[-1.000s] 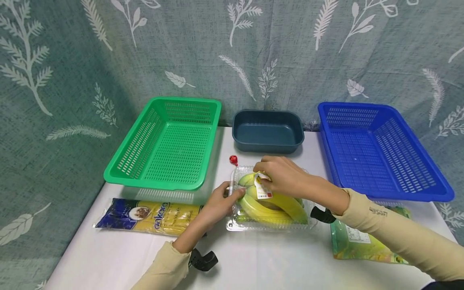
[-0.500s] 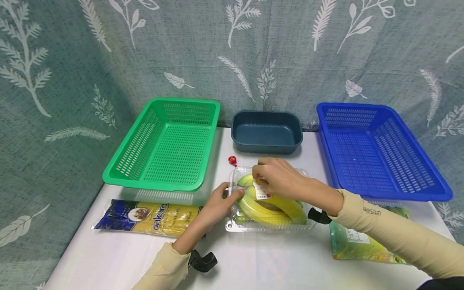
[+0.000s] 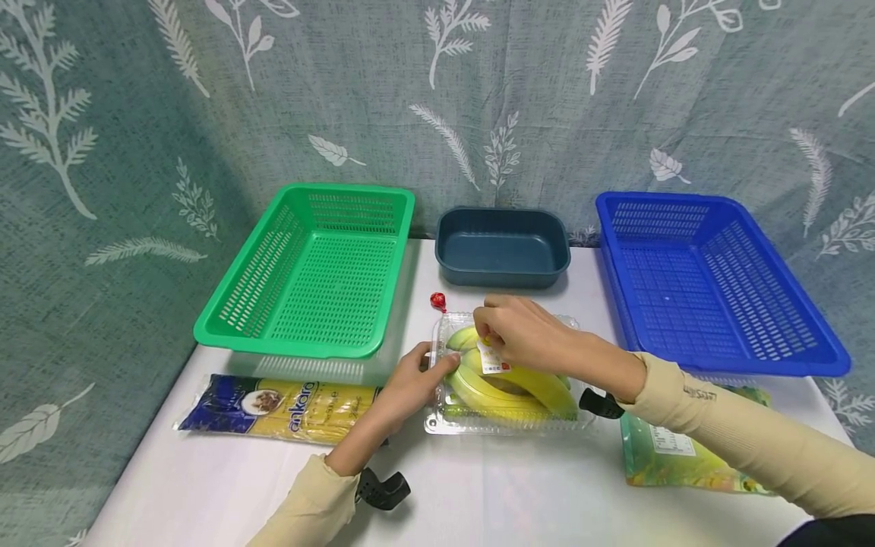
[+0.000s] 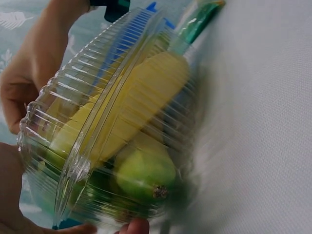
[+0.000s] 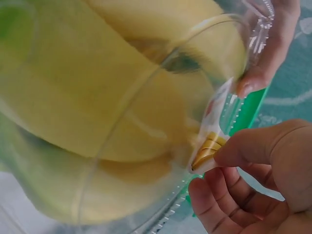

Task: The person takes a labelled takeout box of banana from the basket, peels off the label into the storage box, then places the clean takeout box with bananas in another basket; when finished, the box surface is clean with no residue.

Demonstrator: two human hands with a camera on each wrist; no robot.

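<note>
A clear plastic clamshell box [image 3: 451, 428] stands on the table with yellow-green bananas [image 3: 557, 391] inside. My left hand [image 3: 413, 380] grips its left side, thumb on the lid and fingertips low on the wall in the left wrist view. Over the lid, my right hand [image 3: 522, 334] pinches the edge of a white paper label [image 3: 494, 363] between thumb and curled fingers. In the right wrist view the label [image 5: 213, 119] carries a banana picture and stands partly away from the plastic. The fingers hide its top end in the head view.
A green basket [image 3: 294, 351] stands back left, a dark teal tub [image 3: 502, 277] back centre, a blue basket [image 3: 745, 365] back right. A red-wrapped candy [image 3: 438, 301] lies behind the box. A pasta packet [image 3: 273, 410] lies left; a green bag [image 3: 673, 456] lies partly under the right sleeve.
My right fingers have shifted slightly and curled further over the label's top end, so less of it shows. The left hand and the box have stayed in place.
</note>
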